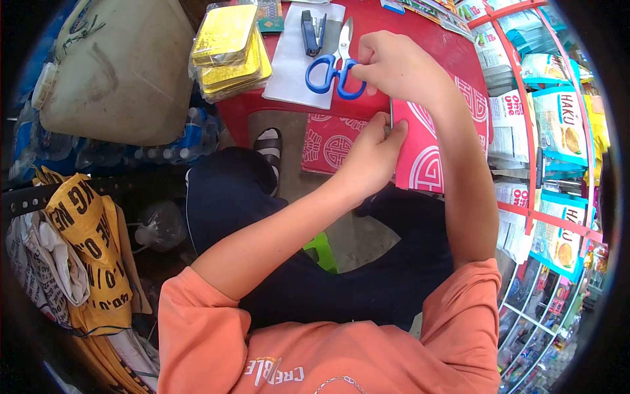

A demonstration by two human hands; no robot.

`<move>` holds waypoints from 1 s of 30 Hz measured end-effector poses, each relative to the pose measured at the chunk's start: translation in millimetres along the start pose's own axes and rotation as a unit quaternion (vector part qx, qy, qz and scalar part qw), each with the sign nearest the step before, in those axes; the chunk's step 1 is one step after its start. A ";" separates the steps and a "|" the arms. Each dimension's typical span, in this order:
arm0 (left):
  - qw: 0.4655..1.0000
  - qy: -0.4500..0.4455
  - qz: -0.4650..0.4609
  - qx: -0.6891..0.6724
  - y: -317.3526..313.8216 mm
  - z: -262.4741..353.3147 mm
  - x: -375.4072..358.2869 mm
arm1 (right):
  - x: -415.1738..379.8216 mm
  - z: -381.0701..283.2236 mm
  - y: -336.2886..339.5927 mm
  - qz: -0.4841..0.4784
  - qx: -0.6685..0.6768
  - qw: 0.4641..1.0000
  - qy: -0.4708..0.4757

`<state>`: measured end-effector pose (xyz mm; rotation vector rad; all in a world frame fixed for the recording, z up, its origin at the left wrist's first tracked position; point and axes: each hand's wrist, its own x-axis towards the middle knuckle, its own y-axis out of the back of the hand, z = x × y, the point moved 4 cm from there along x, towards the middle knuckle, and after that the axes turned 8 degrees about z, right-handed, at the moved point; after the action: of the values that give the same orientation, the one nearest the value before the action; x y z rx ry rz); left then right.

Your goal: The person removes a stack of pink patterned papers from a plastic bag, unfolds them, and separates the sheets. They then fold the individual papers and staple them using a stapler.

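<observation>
My left hand [375, 156] is closed on the edge of a flat pink piece with white patterns [420, 154], thumb on top, at the front of the red table. Above it, my right hand [401, 71] has its fingers curled in a pinch; what they hold, if anything, I cannot tell. The right fingertips overlap a handle loop of the blue-handled scissors [342, 59]. Those scissors lie on a white sheet [289, 75], blades pointing away from me. Beside them on the sheet is a dark blue stapler [312, 33].
Gold packets in clear wrap [226, 39] are stacked at the left of the red table [387, 12]. A pink patterned box [325, 146] sits below the table edge. Snack packs [558, 121] hang on a rack at right. A large plastic jug [125, 72] stands at left.
</observation>
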<state>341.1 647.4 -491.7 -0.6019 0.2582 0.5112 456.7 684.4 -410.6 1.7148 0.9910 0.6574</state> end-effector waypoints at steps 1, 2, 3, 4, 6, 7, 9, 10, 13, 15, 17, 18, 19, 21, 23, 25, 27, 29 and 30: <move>1.000 0.000 0.000 0.019 1.8 1.1 -0.7 | -1.6 -2.4 -2.7 0.008 -0.007 1.000 -0.003; 0.999 -0.005 0.006 0.043 3.3 2.6 -0.6 | -3.6 -7.3 -1.8 0.033 -0.035 0.999 0.011; 0.998 -0.008 0.010 0.067 3.6 3.6 -0.2 | -7.2 -12.5 0.7 0.059 -0.063 0.996 0.025; 0.996 -0.012 0.014 0.091 3.7 4.2 0.7 | -9.4 -16.9 3.2 0.085 -0.092 0.991 0.038; 0.996 -0.040 -0.002 0.084 3.3 2.7 3.3 | -12.2 -26.1 3.3 0.098 -0.091 0.987 0.089; 0.995 -0.054 -0.011 0.081 2.8 0.5 5.3 | -12.7 -30.3 3.2 0.105 -0.090 0.984 0.114; 0.990 -0.119 0.000 0.081 3.2 -10.3 13.1 | -11.0 -36.8 -5.4 0.108 -0.059 0.984 0.132; 0.985 -0.152 0.006 0.080 3.7 -15.5 16.4 | -9.8 -39.9 -10.1 0.110 -0.043 0.983 0.141; 0.991 -0.092 -0.015 0.098 2.0 -3.1 7.0 | -6.0 -44.2 -21.3 0.084 -0.043 0.987 0.131; 0.991 -0.103 -0.013 0.081 1.2 -2.3 6.5 | -3.0 -40.7 -27.9 0.078 -0.047 0.986 0.139; 0.993 -0.095 -0.014 0.074 1.7 -2.1 6.4 | 1.8 -37.1 -34.5 0.071 -0.064 0.986 0.134; 0.994 -0.082 -0.015 0.076 1.9 -2.4 6.3 | 4.3 -35.0 -37.7 0.067 -0.078 0.987 0.125; 0.994 -0.081 -0.014 0.078 2.3 -4.9 8.0 | 6.6 -33.3 -39.6 0.063 -0.092 0.987 0.115; 0.992 -0.092 -0.010 0.081 3.6 -14.4 15.0 | 10.9 -30.8 -41.4 0.052 -0.076 0.992 0.090; 0.991 -0.104 -0.005 0.078 3.9 -16.9 16.3 | 8.5 -30.4 -36.5 0.060 -0.072 0.992 0.082; 0.992 -0.105 0.001 0.068 4.1 -8.0 10.2 | -4.7 -31.2 -17.6 0.085 -0.080 0.989 0.091; 0.996 -0.045 -0.003 0.071 4.9 -8.1 9.3 | -20.2 -11.4 1.7 0.088 -0.008 0.993 0.084; 0.998 -0.020 -0.006 0.052 4.5 -10.9 10.9 | -45.4 12.3 27.7 0.115 0.063 0.991 0.031; 0.999 -0.023 -0.006 0.032 4.7 -14.6 12.3 | -64.6 25.5 40.9 0.141 0.099 0.985 -0.019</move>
<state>347.8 646.7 -510.1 -0.5284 0.2267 0.5029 456.5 610.2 -379.3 2.0595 0.8153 0.7221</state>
